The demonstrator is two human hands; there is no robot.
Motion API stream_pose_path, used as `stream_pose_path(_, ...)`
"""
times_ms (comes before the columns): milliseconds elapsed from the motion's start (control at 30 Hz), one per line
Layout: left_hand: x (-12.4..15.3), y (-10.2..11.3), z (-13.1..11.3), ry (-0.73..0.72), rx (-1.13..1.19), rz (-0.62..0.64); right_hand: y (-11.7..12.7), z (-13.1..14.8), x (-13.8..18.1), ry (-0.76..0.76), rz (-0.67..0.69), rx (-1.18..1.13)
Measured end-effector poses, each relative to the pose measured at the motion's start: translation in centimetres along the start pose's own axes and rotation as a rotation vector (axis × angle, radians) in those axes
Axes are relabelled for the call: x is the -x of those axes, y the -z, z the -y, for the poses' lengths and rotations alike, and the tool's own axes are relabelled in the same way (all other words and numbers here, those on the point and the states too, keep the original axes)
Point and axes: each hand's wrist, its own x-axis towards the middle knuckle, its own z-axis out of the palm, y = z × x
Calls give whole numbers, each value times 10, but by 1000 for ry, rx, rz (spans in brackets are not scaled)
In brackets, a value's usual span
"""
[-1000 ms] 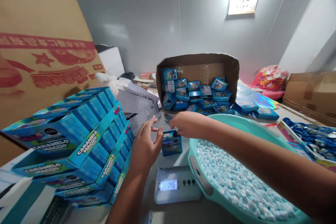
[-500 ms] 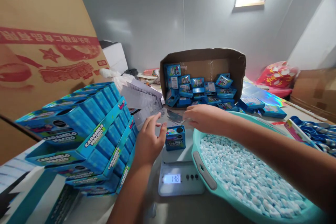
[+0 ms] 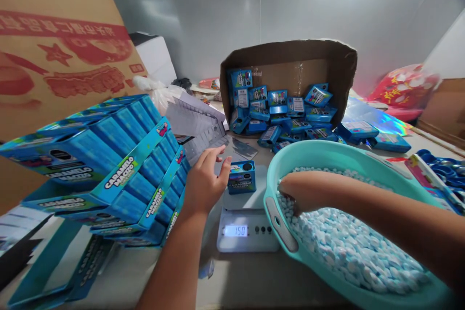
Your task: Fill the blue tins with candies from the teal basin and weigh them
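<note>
On the scale (image 3: pixel 250 244), left of the basin (image 3: pixel 327 155), your blue box (image 3: pixel 241 184) stands upright, front lettering toward you, long axis left-right. Left hand (image 3: pixel 207 179): fingers loosely spread beside the box's left end; can't tell if the thumb touches. Right hand (image 3: pixel 296 191): fingertips buried in pale pieces (image 3: pixel 356 247), can't tell if closed. Narrow gap right, to basin rim; more room behind, toward the carton (image 3: pixel 283 75). Versus half a second ago: right hand's down from near the box, display (image 3: pixel 236 231) went 148 to 150.
</note>
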Motion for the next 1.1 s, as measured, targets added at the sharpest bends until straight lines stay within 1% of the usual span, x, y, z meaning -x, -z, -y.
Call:
stream_pose_path(200,0,-3,2,-28,-9,-2,-5,-7,1,-52,-117,-15)
stream_pose_path(333,0,-1,2,-26,-15,-4,5,-6,9,-65,-129,-37)
stream_pose_path(400,0,0,1,-25,-14,-11,13,-9,13,-42,-210,-68)
stream_pose_path(533,0,3,-1,-40,-11,-27,29,-16,15,-1,-467,-127)
stream_pose_path(633,0,5,-1,-61,-10,-26,44,-11,10,85,-612,-139)
stream_pose_path(700,-1,7,-1,-75,-9,-29,55,-2,5,147,-661,-135)
stream_pose_path(800,-2,11,-2,-86,-10,-43,71,12,-4,187,-667,-96)
stream_pose_path(900,-2,13,-4,-93,-5,-44,81,22,-11,190,-624,-45)
stream_pose_path(1000,0,13,-5,-113,-10,-36,85,25,-19,169,-580,-38)
stream_pose_path(1100,1,11,-6,-133,-16,-25,85,24,-24,190,-575,-47)
